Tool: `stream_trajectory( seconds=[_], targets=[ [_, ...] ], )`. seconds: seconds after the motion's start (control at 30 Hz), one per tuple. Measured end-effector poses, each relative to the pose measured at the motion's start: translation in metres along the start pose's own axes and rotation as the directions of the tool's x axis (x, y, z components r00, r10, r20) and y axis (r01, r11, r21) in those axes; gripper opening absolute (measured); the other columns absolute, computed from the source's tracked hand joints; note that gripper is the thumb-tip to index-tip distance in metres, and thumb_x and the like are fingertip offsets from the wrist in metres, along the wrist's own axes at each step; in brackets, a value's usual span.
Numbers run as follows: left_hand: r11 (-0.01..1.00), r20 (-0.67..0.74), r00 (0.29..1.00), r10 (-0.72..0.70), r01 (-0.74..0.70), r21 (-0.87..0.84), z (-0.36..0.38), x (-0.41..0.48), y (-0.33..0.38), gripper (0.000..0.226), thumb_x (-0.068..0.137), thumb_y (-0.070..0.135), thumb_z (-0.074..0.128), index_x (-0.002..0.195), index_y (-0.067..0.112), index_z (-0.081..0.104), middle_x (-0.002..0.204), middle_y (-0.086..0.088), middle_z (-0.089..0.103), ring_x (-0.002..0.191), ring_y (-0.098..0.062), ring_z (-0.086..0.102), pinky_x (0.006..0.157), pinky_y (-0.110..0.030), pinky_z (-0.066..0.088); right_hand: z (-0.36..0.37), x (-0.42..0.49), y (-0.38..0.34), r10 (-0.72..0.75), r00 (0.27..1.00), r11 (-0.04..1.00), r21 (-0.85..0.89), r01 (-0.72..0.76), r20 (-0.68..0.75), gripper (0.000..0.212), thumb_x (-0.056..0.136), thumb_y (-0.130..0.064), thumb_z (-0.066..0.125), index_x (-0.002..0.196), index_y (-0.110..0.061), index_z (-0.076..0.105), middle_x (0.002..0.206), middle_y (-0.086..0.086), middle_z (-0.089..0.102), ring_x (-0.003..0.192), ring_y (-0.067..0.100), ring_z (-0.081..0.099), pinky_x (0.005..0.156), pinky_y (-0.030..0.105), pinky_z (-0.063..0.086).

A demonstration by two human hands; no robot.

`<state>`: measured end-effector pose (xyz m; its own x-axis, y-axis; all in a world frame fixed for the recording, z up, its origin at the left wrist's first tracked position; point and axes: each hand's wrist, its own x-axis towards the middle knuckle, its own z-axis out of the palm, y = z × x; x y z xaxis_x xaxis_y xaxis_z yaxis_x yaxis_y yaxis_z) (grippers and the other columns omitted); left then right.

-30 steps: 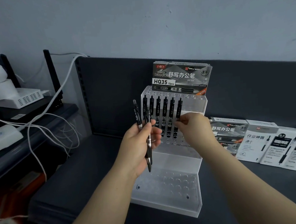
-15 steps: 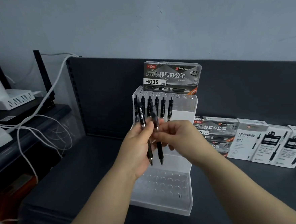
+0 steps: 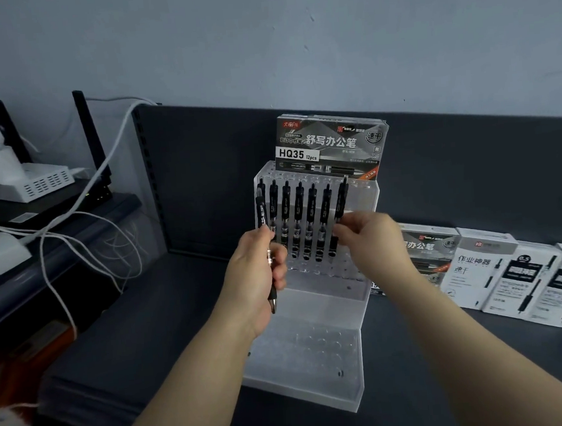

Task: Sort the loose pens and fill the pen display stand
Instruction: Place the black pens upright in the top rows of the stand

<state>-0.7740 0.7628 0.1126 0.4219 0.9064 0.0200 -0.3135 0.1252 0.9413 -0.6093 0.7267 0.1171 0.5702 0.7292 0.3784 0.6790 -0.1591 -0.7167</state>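
Head camera: both arms reach forward, side by side. Left hand (image 3: pixel 257 274) is curled around a black pen (image 3: pixel 260 214), held straight up. Right hand (image 3: pixel 371 239) pinches another pen (image 3: pixel 341 202) at the top step of the clear stand (image 3: pixel 329 309), just beside the row of pens (image 3: pixel 300 218) standing there.

Dark grey shelf (image 3: pixel 167 314), matching upright back panel (image 3: pixel 211 184) behind it. Clear plastic pen stand (image 3: pixel 319 393) stands on the shelf near the middle, its front tray reaching towards the near edge. Just right of the stand: one dark pen box (image 3: pixel 432 252), partly hidden. Further right, three white pen boxes (image 3: pixel 527 282) side by side in a row. Lying flat or leaning: cannot tell.
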Motion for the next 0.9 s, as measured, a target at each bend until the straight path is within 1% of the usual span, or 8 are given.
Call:
stream_trajectory(
  seconds=[0.13,0.27,0.4,0.47,0.53,0.67,0.8,0.9],
  targets=[
    [0.999,0.001,0.999,0.048,-0.048,0.022,0.001,0.0,-0.002,0.017,0.099,0.022,0.043,0.09,0.016,0.055,0.065,0.002,0.05,0.053,-0.009,0.039,0.051,-0.023,0.033,0.002,-0.003,0.001,-0.033,0.998,0.984,-0.173,0.043,0.059,0.026,0.09,-0.019,0.056,0.069,-0.004,0.06,0.051,0.003,0.05,0.05,0.019,0.046,0.05,0.026,0.035],
    [0.997,0.0,0.997,0.077,-0.077,-0.005,0.004,-0.002,-0.005,0.014,0.097,0.018,0.048,0.092,0.011,0.059,0.07,0.0,0.052,0.061,-0.01,0.047,0.057,-0.024,0.042,0.0,-0.001,-0.002,-0.058,0.992,0.963,-0.255,0.085,0.109,0.028,0.092,-0.018,0.053,0.08,0.005,0.064,0.073,0.017,0.063,0.071,0.034,0.057,0.061,0.033,0.041],
    [0.995,0.002,0.997,0.072,-0.072,-0.07,0.009,-0.004,-0.005,0.014,0.095,0.014,0.05,0.092,0.008,0.062,0.076,-0.002,0.056,0.07,-0.012,0.054,0.064,-0.026,0.049,-0.002,-0.003,0.0,-0.084,0.993,0.963,-0.251,0.101,0.077,0.023,0.091,-0.02,0.055,0.089,0.001,0.065,0.081,0.012,0.067,0.074,0.027,0.059,0.062,0.03,0.042],
    [0.993,0.011,0.998,0.055,-0.053,-0.106,0.01,-0.004,-0.007,0.015,0.095,0.014,0.051,0.092,0.007,0.064,0.077,-0.002,0.058,0.072,-0.013,0.057,0.065,-0.025,0.051,-0.008,-0.01,-0.002,-0.103,0.995,0.982,-0.158,0.1,-0.009,0.017,0.09,-0.023,0.057,0.095,-0.008,0.064,0.079,0.002,0.065,0.069,0.016,0.055,0.058,0.023,0.039],
    [0.991,0.012,0.999,0.049,-0.047,-0.126,0.013,-0.004,-0.008,0.015,0.093,0.014,0.053,0.093,0.008,0.066,0.078,-0.001,0.062,0.076,-0.014,0.06,0.069,-0.027,0.052,-0.015,-0.02,-0.009,-0.092,0.996,0.995,0.049,0.092,0.0,0.009,0.089,-0.023,0.061,0.091,-0.015,0.065,0.067,-0.009,0.061,0.057,0.006,0.052,0.049,0.013,0.038],
    [0.989,0.028,0.996,0.08,-0.076,-0.129,0.023,-0.005,-0.009,0.013,0.091,0.015,0.055,0.094,0.009,0.067,0.08,0.0,0.069,0.081,-0.015,0.064,0.076,-0.027,0.052,-0.017,-0.042,-0.026,-0.143,0.936,0.915,0.404,0.0,0.323,0.007,0.083,-0.014,0.068,0.09,-0.015,0.07,0.059,-0.013,0.063,0.048,-0.005,0.053,0.049,0.008,0.04],
    [0.991,0.033,0.995,0.099,-0.095,-0.092,0.035,-0.009,-0.012,0.019,0.091,0.016,0.056,0.106,0.01,0.065,0.098,-0.003,0.07,0.096,-0.017,0.065,0.083,-0.027,0.053,-0.017,-0.042,-0.024,-0.168,0.941,0.91,0.412,0.034,0.295,0.011,0.083,-0.011,0.067,0.079,-0.021,0.067,0.059,-0.01,0.064,0.048,-0.004,0.054,0.05,0.011,0.043],
    [0.938,0.036,0.96,0.276,-0.278,0.207,0.031,-0.008,-0.017,0.021,0.094,0.025,0.052,0.11,0.024,0.065,0.111,0.008,0.067,0.105,-0.003,0.06,0.091,-0.019,0.046,-0.029,-0.027,-0.015,-0.107,0.983,0.905,0.424,0.035,0.148,0.008,0.084,-0.014,0.067,0.083,-0.022,0.067,0.062,-0.01,0.065,0.049,-0.003,0.054,0.052,0.014,0.047]
  ],
)
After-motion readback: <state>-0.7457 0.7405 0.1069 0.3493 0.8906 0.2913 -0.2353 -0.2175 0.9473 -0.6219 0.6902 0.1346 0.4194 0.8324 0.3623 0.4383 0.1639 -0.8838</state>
